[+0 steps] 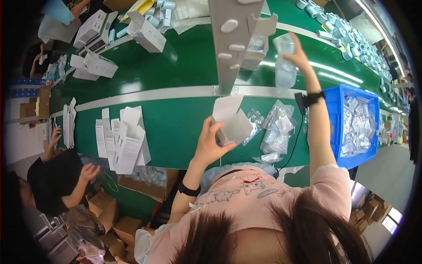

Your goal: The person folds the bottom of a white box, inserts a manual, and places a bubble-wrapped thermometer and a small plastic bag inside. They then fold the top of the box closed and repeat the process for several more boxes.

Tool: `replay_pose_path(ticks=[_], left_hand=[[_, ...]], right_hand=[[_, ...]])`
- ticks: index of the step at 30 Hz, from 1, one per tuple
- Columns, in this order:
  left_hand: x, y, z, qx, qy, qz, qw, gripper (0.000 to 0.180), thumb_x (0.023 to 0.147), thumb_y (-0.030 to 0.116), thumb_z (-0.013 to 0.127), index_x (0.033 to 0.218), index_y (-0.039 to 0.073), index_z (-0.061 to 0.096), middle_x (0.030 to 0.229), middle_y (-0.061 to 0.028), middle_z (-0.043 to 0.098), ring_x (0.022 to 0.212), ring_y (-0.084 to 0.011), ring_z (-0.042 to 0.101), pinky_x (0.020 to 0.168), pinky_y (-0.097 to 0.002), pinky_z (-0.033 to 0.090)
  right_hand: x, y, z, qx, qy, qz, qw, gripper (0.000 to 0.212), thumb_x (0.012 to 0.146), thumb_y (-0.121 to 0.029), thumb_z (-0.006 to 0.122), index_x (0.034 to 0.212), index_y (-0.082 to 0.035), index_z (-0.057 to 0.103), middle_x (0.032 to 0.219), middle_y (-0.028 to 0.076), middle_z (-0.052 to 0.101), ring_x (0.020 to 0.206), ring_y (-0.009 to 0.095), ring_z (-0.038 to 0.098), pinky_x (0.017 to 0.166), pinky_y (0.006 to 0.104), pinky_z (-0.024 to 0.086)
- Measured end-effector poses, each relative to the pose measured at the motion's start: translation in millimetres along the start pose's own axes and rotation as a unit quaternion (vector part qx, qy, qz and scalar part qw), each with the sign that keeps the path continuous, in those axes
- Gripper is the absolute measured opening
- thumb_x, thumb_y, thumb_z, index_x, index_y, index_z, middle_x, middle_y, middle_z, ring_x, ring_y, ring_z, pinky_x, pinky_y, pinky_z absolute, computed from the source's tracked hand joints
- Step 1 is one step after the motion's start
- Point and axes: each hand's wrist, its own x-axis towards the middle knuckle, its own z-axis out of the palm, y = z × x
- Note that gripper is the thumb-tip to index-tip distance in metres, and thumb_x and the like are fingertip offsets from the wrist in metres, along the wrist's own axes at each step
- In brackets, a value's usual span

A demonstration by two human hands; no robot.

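Note:
My left hand [207, 144] is closed around a small white cardboard box [237, 127], which is tilted with its top flaps standing up. Out over the green conveyor belt, my right hand [299, 56] grips a clear plastic-wrapped item [285, 75]; what is inside the wrap is too blurred to make out. Just left of that hand, another open white box [254, 59] stands on the belt, partly behind the grey post, with something wrapped in clear plastic inside. Several clear bags of parts [277, 136] lie on the green table to the right of the box I hold.
A grey metal post [226, 53] rises ahead. Flat white cartons [125, 136] lie to the left. At right stands a blue bin [336, 127] of small bags. A black cable [295, 147] hangs near my right arm. Pale blue cylinders [347, 37] line the far side. A co-worker's hand [89, 171] shows at left.

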Motion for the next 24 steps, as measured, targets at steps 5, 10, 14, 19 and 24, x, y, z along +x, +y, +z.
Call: replay_pose_path(ticks=[5,10,14,19,24], left_hand=[[-9,-5,16,-0.012,0.045,0.009,0.999,0.077,0.054,0.018,0.082,0.11,0.006,0.031,0.111,-0.019,0.042,0.095,-0.0313,0.049,0.083,-0.0384,0.041],[-6,6,27,-0.035,0.085,-0.009,0.996,0.081,0.056,0.019,0.082,0.11,0.004,0.024,0.112,-0.0228,0.041,0.099,-0.0325,0.049,0.082,-0.0396,0.042],[-4,1,26,-0.016,0.154,0.062,0.986,0.082,0.055,0.017,0.082,0.108,0.006,0.02,0.112,-0.0251,0.04,0.102,-0.0338,0.049,0.083,-0.04,0.041],[1,-25,7,-0.026,0.194,0.161,0.967,0.082,0.055,0.015,0.083,0.107,0.007,0.019,0.115,-0.0259,0.037,0.107,-0.0336,0.046,0.085,-0.0398,0.04],[-30,-52,12,-0.056,0.167,-0.052,0.983,0.08,0.056,0.014,0.082,0.107,0.009,0.02,0.125,-0.029,0.03,0.112,-0.0347,0.043,0.088,-0.0399,0.039]], right_hand=[[-83,-133,-42,0.634,0.151,0.194,0.733,0.065,0.071,-0.01,0.061,0.128,-0.006,0.031,0.115,0.011,0.048,0.101,0.024,0.052,0.085,0.036,0.046],[-120,-240,17,0.413,0.302,0.145,0.847,0.054,0.073,-0.015,0.063,0.12,-0.005,0.04,0.114,0.009,0.047,0.102,0.026,0.05,0.088,0.0341,0.041],[-138,-249,32,-0.061,0.181,-0.142,0.971,0.047,0.07,-0.015,0.065,0.113,-0.005,0.05,0.114,0.013,0.047,0.106,0.033,0.046,0.091,0.0365,0.037],[-150,-195,44,0.091,0.112,-0.174,0.974,0.044,0.068,-0.017,0.067,0.109,-0.006,0.054,0.116,0.018,0.045,0.11,0.037,0.042,0.093,0.0403,0.035],[-209,-134,128,-0.234,-0.022,-0.008,0.972,0.04,0.07,-0.013,0.065,0.108,-0.005,0.054,0.112,0.014,0.048,0.107,0.035,0.044,0.087,0.0423,0.039]])
